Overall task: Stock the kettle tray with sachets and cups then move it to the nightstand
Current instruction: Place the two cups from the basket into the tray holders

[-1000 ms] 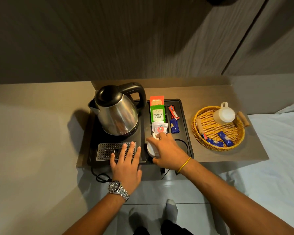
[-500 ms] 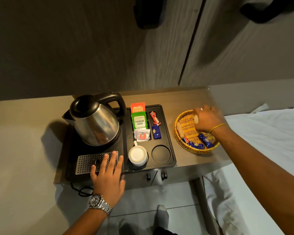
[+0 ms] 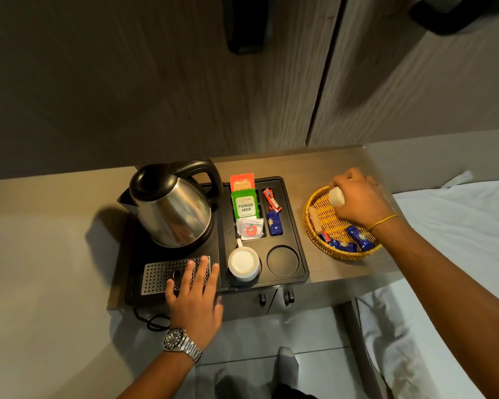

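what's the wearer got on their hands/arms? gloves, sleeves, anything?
No gloves, and no sleeves in view: both forearms are bare. The left hand has a metal-link wristwatch with a dark dial. The right hand has a thin yellow band around the wrist.

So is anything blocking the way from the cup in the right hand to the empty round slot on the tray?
Nothing visible does. The right hand holds the white cup over the wicker basket; bare tabletop and the tray's low rim lie between it and the empty slot. The other cup sits in the neighbouring slot.
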`<state>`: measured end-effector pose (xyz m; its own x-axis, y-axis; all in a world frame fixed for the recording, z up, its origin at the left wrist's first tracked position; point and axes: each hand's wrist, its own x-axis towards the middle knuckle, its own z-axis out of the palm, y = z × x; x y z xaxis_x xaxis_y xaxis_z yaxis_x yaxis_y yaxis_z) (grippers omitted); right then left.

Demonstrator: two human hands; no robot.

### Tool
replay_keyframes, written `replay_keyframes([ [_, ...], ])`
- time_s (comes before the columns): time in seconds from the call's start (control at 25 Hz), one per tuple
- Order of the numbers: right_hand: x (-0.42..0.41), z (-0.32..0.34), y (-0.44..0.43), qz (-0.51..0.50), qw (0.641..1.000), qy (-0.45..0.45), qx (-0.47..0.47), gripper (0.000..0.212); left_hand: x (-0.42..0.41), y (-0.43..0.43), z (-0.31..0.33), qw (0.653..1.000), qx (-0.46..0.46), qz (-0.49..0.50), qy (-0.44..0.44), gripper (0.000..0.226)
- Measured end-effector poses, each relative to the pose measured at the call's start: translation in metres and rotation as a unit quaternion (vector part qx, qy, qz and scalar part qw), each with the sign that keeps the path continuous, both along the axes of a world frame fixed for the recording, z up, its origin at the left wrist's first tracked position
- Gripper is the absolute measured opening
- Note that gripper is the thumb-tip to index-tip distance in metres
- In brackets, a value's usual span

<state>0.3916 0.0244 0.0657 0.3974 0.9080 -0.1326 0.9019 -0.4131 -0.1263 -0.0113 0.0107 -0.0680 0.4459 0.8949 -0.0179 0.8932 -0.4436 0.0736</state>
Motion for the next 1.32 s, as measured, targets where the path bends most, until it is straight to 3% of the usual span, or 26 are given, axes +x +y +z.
replay_keyframes([
  [0.16, -0.067, 0.025, -0.013, 0.106, 0.993, 0.021, 0.046, 0.051, 0.0, -0.001, 0.003, 1.0, -0.012, 0.003, 0.006, 0.091],
  [0.36, -0.122, 0.001, -0.024, 0.207, 0.974, 0.062, -0.066, 0.06, -0.001, 0.0, 0.003, 1.0, -0.017, 0.0, 0.016, 0.092],
  [0.52, -0.133, -0.024, -0.029, 0.223, 0.967, 0.059, -0.105, 0.064, -0.001, 0.0, 0.003, 1.0, -0.015, 0.0, 0.019, 0.092],
  [0.92, -0.138, -0.049, -0.037, 0.245, 0.965, 0.039, -0.087, 0.072, -0.001, 0.0, 0.008, 1.0, -0.026, -0.001, 0.007, 0.087],
  [1.0, -0.138, -0.051, -0.048, 0.203, 0.974, 0.084, -0.05, 0.075, -0.007, -0.002, 0.013, 0.998, 0.006, 0.006, -0.065, 0.077],
  [1.08, -0.141, -0.06, -0.065, 0.092, 0.983, 0.141, 0.073, 0.07, -0.025, -0.001, 0.021, 0.979, 0.062, 0.075, -0.178, 0.064],
  [1.16, -0.148, -0.075, -0.081, -0.051, 0.968, 0.177, 0.171, 0.063, -0.052, 0.006, 0.03, 0.931, 0.114, 0.215, -0.274, 0.055],
  [1.2, -0.152, -0.083, -0.085, -0.112, 0.959, 0.195, 0.171, 0.065, -0.064, 0.013, 0.035, 0.901, 0.115, 0.296, -0.295, 0.056],
  [1.32, -0.171, -0.098, -0.087, -0.223, 0.919, 0.304, 0.112, 0.072, -0.079, 0.034, 0.046, 0.842, -0.041, 0.43, -0.323, 0.063],
])
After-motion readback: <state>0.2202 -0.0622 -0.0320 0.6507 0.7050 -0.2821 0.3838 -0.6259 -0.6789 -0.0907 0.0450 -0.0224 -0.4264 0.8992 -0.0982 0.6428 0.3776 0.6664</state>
